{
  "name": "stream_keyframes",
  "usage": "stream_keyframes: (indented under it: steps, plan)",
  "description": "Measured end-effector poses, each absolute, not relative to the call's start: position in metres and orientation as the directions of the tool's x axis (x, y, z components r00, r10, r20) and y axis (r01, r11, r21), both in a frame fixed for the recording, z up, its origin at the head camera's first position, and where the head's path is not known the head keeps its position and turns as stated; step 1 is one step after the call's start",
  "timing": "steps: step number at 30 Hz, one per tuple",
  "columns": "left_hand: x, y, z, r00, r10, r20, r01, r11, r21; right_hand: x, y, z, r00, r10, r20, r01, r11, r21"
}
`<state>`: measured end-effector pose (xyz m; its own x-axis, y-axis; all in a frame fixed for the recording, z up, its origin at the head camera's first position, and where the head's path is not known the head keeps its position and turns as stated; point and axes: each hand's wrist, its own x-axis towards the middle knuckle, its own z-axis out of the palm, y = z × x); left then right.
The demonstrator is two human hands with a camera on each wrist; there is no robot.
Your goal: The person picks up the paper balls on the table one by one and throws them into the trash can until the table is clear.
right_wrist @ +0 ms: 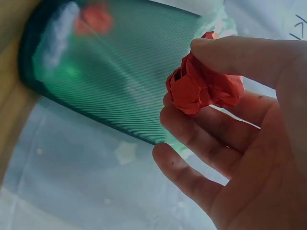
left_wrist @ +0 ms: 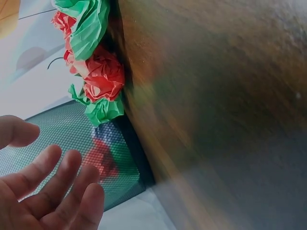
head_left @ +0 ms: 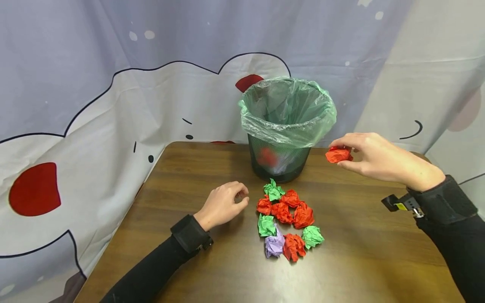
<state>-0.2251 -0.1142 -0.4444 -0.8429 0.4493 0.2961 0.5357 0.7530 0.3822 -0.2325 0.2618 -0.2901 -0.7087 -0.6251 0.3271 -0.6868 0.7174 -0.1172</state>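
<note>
A sharply creased, matte red paper ball [head_left: 338,155] is being pinched by the right hand [head_left: 373,156] at the mesh bin's [head_left: 291,164] four o'clock. The bin's round rim is being covered by crinkled green film [head_left: 288,134]. The left hand [head_left: 223,205], released, is being held at nine o'clock beside crumpled paper pieces [head_left: 282,213]. Wood-grained tabletop [head_left: 197,168] is being exposed toward its rounded far corner.

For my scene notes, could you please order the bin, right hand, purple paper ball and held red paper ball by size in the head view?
Bin
Right hand
Purple paper ball and held red paper ball: too alike to rank
</note>
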Motion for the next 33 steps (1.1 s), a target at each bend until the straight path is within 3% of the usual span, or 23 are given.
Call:
stream_keyframes:
  steps: [15,33]
  plan:
    - [-0.220,-0.117,-0.449,-0.853,0.448,0.266,0.521,0.756,0.396,-0.250,0.247,-0.227,-0.671,-0.635,0.383,-0.702,0.711,-0.049]
    - [-0.216,-0.124,-0.455,-0.858,0.429,0.283,0.510,0.775,0.373,-0.289,0.224,-0.180,-0.754,-0.588,0.291,-0.628,0.776,-0.060]
